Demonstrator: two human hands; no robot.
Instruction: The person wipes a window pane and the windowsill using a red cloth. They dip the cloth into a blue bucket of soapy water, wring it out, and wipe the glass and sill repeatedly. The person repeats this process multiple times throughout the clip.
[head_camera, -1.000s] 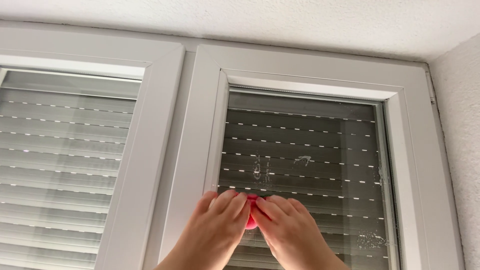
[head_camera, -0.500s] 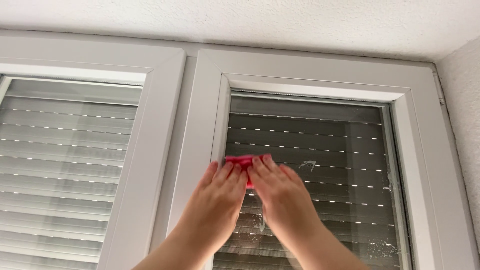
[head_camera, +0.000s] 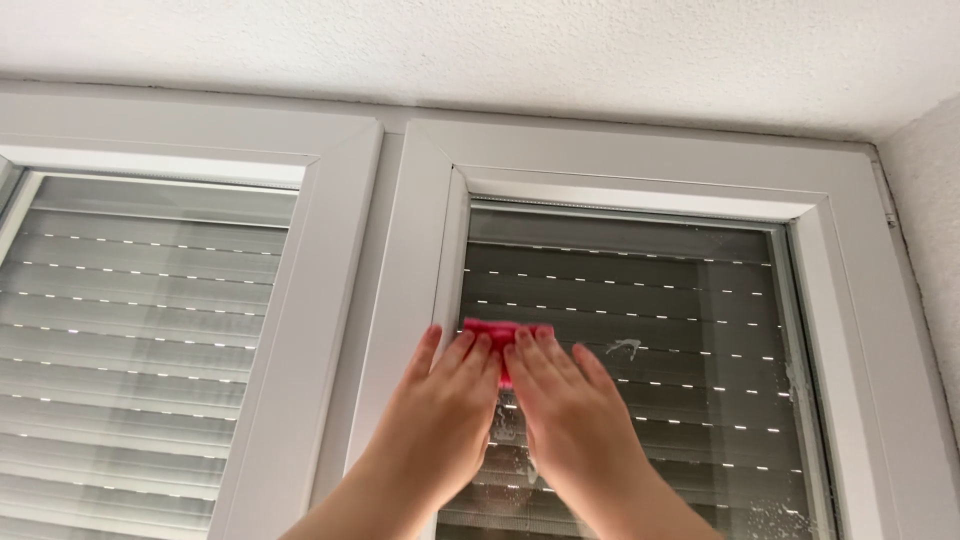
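A home: white-framed window (head_camera: 400, 260), roller shutter (head_camera: 130, 330).

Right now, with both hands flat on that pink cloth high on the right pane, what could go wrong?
The pink cloth is pinned only by flat palms, left hand and right hand, so it may slip and drop. A white smear sits right of them and could be missed. Foam specks in the lower right corner may dry into marks.
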